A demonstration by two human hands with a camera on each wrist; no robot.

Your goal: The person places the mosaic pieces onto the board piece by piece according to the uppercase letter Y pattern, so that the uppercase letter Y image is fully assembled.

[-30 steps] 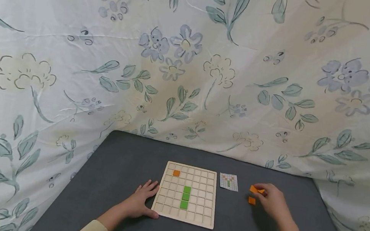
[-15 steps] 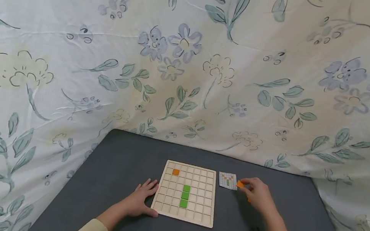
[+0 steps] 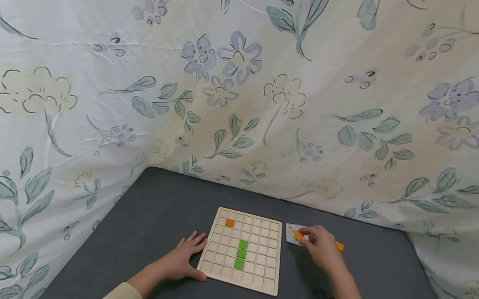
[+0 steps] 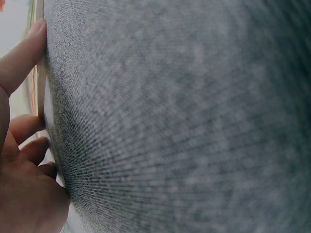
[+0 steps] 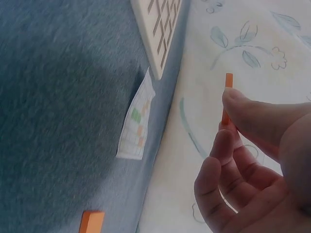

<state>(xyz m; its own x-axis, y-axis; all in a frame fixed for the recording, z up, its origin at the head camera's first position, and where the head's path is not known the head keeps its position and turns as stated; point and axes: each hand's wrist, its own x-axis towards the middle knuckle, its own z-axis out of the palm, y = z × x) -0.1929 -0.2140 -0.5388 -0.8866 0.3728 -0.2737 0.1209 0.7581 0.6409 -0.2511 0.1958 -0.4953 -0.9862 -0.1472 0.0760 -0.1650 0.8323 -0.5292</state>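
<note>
Over the table (image 3: 170, 201), an orange tile (image 3: 299, 235) is pinched by the right hand (image 3: 321, 244) (board's left edge (image 3: 214, 226) touched by outspread left hand (image 3: 183, 260)).

No lettering, numbers or brands can be read in any view. Just left of centre in the right wrist frame, a card (image 5: 132, 128) is seen, marked only with a grid and green and orange squares.

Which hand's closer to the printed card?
Right. In the head view, the right hand, pinching an orange tile, overlaps the printed card; the left hand is across the grid board, at its left edge.
</note>
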